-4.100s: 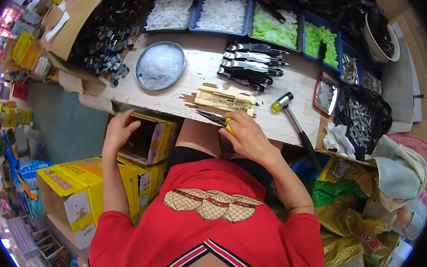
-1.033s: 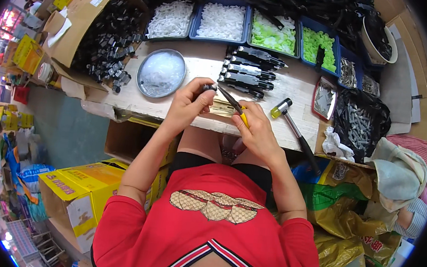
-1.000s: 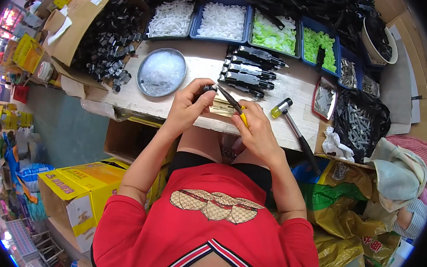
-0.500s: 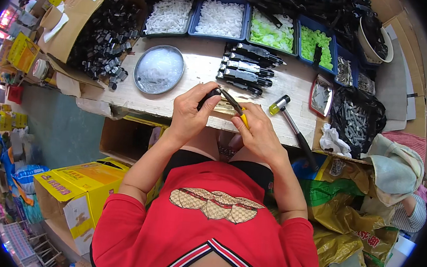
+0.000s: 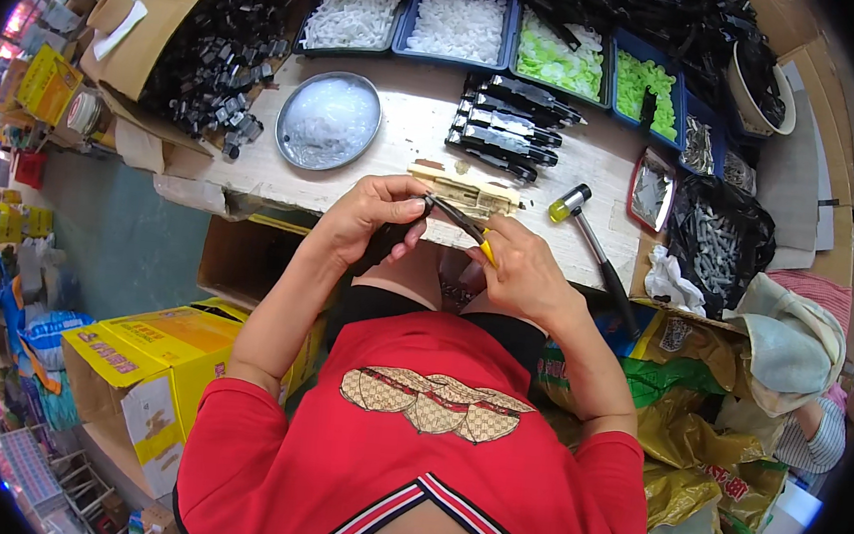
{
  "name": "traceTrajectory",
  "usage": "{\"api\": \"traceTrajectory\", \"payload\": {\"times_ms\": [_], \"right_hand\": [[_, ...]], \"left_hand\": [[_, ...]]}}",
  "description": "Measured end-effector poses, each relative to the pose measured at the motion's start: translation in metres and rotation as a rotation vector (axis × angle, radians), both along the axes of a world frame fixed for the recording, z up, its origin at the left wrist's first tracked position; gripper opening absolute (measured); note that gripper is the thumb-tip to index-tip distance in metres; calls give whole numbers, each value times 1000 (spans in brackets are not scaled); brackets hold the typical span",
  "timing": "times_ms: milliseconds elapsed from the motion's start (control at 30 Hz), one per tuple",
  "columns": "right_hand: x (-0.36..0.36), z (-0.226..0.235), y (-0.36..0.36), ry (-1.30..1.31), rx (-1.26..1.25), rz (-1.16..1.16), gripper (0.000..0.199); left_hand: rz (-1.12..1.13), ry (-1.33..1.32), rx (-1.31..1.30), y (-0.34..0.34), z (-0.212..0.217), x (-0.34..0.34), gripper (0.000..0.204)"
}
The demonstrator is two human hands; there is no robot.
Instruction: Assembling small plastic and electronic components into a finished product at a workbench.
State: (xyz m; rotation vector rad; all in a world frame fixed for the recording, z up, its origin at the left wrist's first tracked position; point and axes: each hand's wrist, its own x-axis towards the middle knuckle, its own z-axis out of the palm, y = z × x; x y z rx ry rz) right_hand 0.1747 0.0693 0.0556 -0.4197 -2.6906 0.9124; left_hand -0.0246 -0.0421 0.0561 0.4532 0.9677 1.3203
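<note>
My left hand [image 5: 373, 218] is closed around a small black part [image 5: 383, 244] at the table's front edge; fingers cover much of it. My right hand [image 5: 527, 267] grips pliers [image 5: 464, 221] with yellow handles, their dark jaws pointing left and reaching the black part at my left fingertips. Whether the jaws pinch it I cannot tell. Just beyond the hands lies a cream-coloured block like a jig [image 5: 468, 192]. Farther back, several black and silvery assemblies [image 5: 510, 125] lie in a row. To the right rests a hammer [image 5: 589, 244] with a yellowish head face and black grip.
A round metal dish [image 5: 280, 138] holds clear, shiny material. Blue trays with white pieces [image 5: 458, 27] and green pieces [image 5: 645, 91] line the back. A carton of black parts [image 5: 212, 69] stands left. Screw-like pieces [image 5: 713, 251] fill a black bag at right. A yellow box [image 5: 165, 352] sits below left.
Both hands have shifted slightly down toward me, uncovering the cream block. My left hand has turned, and the black part now hangs lower beneath its fingers. The pliers stay in my right hand.
</note>
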Motion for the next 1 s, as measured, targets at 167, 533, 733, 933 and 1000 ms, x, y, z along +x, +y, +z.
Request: {"api": "traceTrajectory", "payload": {"times_ms": [167, 533, 733, 933, 1000], "right_hand": [[-9, -7, -10, -8, 78, 101, 24], [5, -25, 6, 165, -55, 0, 25], [17, -5, 9, 221, -36, -93, 21], [41, -11, 16, 172, -45, -191, 20], [43, -12, 17, 173, -57, -205, 20]], "left_hand": [[-61, 60, -97, -23, -6, -12, 25], [70, 1492, -7, -26, 16, -57, 31], [183, 1993, 568, 168, 4, 24, 30], [46, 2078, 542, 215, -30, 37, 25], [264, 1791, 729, 207, -28, 21, 20]]}}
